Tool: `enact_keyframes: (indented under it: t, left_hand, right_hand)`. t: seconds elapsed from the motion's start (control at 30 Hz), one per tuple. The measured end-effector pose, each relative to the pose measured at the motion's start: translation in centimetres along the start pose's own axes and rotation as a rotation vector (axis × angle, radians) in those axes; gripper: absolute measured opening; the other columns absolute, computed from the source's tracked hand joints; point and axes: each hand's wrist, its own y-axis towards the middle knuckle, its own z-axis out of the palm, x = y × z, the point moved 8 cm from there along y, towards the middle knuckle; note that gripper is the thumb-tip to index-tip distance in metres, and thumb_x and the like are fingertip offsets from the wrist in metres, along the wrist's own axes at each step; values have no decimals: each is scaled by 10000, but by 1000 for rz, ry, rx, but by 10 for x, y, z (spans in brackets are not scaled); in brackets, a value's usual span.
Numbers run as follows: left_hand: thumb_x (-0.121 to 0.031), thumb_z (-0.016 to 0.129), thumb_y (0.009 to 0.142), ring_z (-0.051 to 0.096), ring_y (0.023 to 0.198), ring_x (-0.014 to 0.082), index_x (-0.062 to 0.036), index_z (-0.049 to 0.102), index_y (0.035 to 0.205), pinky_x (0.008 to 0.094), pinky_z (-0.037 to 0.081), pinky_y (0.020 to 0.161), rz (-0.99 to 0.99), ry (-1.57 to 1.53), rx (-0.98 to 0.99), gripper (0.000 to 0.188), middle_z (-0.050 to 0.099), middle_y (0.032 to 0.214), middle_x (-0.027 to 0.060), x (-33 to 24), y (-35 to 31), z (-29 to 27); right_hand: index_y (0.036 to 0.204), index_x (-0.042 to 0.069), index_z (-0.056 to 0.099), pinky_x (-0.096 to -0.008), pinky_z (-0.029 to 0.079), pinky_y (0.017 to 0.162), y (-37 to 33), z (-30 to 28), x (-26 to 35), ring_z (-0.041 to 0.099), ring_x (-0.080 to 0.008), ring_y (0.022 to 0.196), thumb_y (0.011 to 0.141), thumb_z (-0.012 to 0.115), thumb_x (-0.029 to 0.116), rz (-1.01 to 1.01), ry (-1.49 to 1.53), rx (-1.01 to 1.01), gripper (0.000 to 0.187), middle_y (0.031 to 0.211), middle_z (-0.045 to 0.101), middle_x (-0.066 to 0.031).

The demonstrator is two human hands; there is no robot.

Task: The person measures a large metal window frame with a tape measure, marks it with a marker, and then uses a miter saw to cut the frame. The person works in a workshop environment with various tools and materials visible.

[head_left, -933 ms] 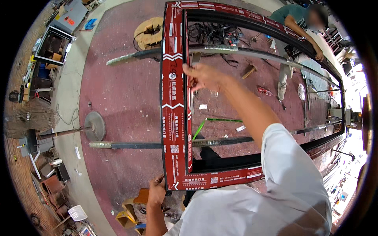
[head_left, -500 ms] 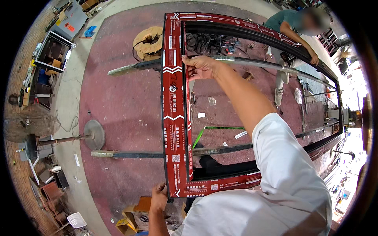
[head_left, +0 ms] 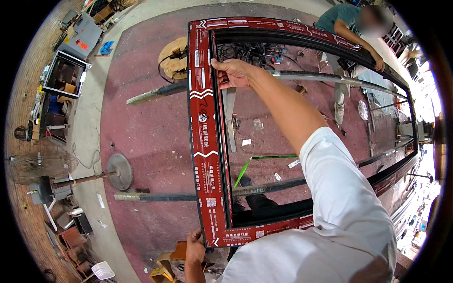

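A large rectangular window or door frame (head_left: 204, 141), covered in red printed film with black inner edges, stretches away to the right in front of me. My right hand (head_left: 231, 73) reaches across the opening and grips the inner edge of its left-hand side, thumb on top and fingers curled below. At the near left corner, my left hand (head_left: 194, 240) is closed around the outer edge, its fingertips partly hidden. A co-worker (head_left: 351, 28) in a green shirt has a hand on the far side of the frame.
Dark support bars (head_left: 165, 197) run beneath the frame, their ends sticking out at left. A standing fan (head_left: 120, 170) is on the left. A cardboard-coloured roll (head_left: 173, 52) lies beyond the frame, with black cables (head_left: 245, 53) near it. A green strip (head_left: 243, 172) shows through the opening.
The frame has shifted slightly left over the floor and supports, both my hands moving with it. A pale strip below its inner edge now shows more. The view has shifted a little.
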Motion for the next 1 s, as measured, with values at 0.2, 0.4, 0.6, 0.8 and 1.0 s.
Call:
enact_keyframes:
  t: [0.2, 0.4, 0.6, 0.8, 1.0]
  left_hand:
    - [-19, 618, 997, 697, 798, 113, 60, 712, 1127, 279, 571, 701, -75, -84, -69, 179, 753, 988, 80, 19, 1, -11]
    - [33, 601, 968, 715, 829, 145, 54, 714, 1120, 314, 602, 717, -79, -169, -122, 191, 752, 1007, 98, 18, -5, -8]
    - [16, 631, 964, 735, 772, 171, 45, 717, 1051, 331, 622, 669, -72, -316, -213, 126, 755, 952, 108, 19, -5, 1]
    - [-29, 656, 974, 737, 737, 177, 47, 711, 1036, 340, 627, 640, -136, -394, -262, 112, 757, 931, 118, 41, -5, -7]
    - [-51, 676, 973, 740, 750, 179, 48, 708, 1044, 337, 635, 657, -103, -406, -218, 125, 758, 941, 127, 32, -5, -1]
  right_hand:
    - [1133, 59, 664, -511, 587, 874, 40, -20, 37, 679, -246, 870, 1091, 391, 524, -132, -108, -291, 541, 995, 687, -100]
    - [1135, -82, 615, -478, 592, 735, 62, -20, 56, 721, -379, 826, 1080, 376, 375, -404, -821, -830, 519, 910, 705, -265]
    - [1291, -189, 430, -500, 584, 717, 67, -26, 55, 707, -466, 854, 1024, 409, 215, -610, -1344, -804, 485, 953, 706, -301]
    - [1071, -186, 663, -519, 500, 987, 36, -15, 54, 616, -554, 1150, 1035, 225, 616, -342, -507, -801, 915, 1154, 639, -421]
    - [1086, -169, 666, -523, 516, 959, 26, -14, 59, 625, -556, 1117, 1047, 212, 550, -325, -590, -854, 851, 1109, 652, -412]
